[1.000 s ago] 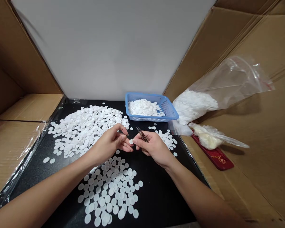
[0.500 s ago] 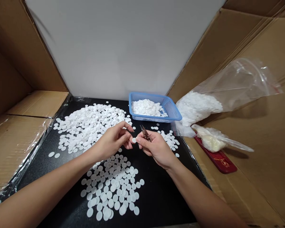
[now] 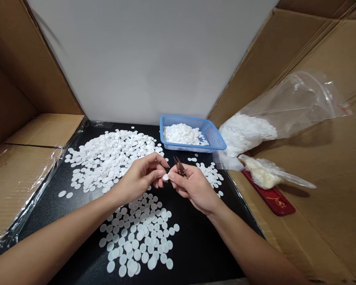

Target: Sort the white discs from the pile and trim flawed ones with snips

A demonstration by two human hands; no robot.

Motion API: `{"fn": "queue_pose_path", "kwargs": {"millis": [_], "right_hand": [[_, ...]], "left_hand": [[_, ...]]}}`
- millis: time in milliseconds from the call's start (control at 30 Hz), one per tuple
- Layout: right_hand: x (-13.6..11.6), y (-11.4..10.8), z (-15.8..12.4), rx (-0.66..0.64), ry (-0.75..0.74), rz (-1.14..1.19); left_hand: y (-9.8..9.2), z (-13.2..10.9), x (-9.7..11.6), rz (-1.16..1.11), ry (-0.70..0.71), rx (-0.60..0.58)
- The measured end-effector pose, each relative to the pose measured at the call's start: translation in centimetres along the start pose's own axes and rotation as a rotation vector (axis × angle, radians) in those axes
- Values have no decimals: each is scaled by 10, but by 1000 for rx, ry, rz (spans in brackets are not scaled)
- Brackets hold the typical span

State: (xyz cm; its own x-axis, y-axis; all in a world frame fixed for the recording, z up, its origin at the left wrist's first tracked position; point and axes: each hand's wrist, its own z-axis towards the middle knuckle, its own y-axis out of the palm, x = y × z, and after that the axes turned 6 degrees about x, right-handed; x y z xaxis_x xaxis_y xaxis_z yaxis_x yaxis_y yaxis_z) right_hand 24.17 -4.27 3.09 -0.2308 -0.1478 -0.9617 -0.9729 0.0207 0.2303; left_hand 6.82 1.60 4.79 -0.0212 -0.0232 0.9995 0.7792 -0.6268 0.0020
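Observation:
Between the fingertips of both hands is a small white disc [image 3: 165, 177]. My left hand [image 3: 144, 174] has its thumb and fingers pinched at the disc's left edge, with the index finger arched above. My right hand [image 3: 192, 184] grips the disc's right side between thumb and index finger. Also in that hand is a pair of dark thread snips [image 3: 180, 167], points upward and slightly apart, handles partly hidden by the fingers. Below the hands lies a loose spread of white discs [image 3: 145, 237]. A larger heap of discs [image 3: 112, 152] is behind my left hand.
A blue basket [image 3: 192, 149] holding more discs stands at the back. Further discs [image 3: 210, 174] lie right of my hand. A clear bag [image 3: 246, 132], a smaller knotted bag [image 3: 264, 176] and a red case [image 3: 277, 204] rest at right. Cardboard walls [image 3: 323, 158] flank the black tabletop [image 3: 201, 245].
My left thumb has moved against the disc, closing the gap there. The disc sits slightly lower. The view has shifted slightly; the snips stay in my right hand.

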Motion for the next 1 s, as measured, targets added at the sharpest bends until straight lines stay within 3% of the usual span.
{"fn": "queue_pose_path", "kwargs": {"millis": [233, 567, 1000], "right_hand": [[0, -1, -3, 14, -90, -119], [-1, 0, -7, 151, -262, -389], [5, -2, -3, 82, -152, -167]], "left_hand": [[1, 1, -1, 13, -1, -16], [4, -1, -1, -129, -23, 8], [5, 0, -2, -109, -22, 22]]}}
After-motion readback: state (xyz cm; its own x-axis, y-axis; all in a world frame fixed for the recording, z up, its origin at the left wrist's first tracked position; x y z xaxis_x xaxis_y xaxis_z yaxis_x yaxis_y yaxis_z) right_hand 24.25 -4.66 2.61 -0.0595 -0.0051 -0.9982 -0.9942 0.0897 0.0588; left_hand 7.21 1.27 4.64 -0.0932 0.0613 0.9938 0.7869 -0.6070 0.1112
